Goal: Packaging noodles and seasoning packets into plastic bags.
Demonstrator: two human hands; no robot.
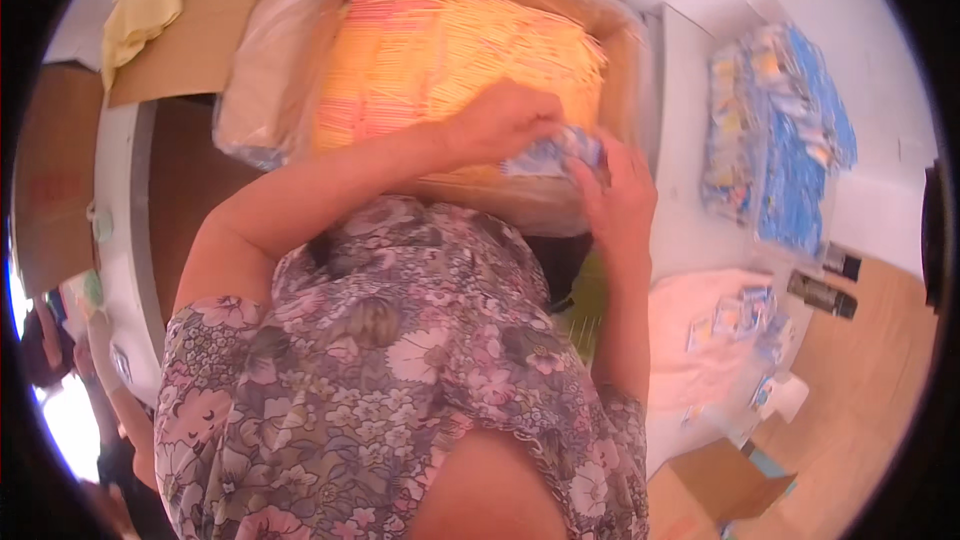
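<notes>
My left hand is closed with its fingertips pinching one end of a small blue-and-white packet. On the other end, my right hand grips it between thumb and fingers. What is inside the packet cannot be made out. Both hands are above the near right part of a carton lined with clear plastic. Thin yellow, orange and pink sticks fill that carton in dense rows; their exact kind is unclear.
To the right stands a clear bin packed with blue packets. Nearer, a pink cloth bears several small packets, beside an open cardboard box. A cardboard flap with a yellow cloth lies far left. Another person's arm shows at the left edge.
</notes>
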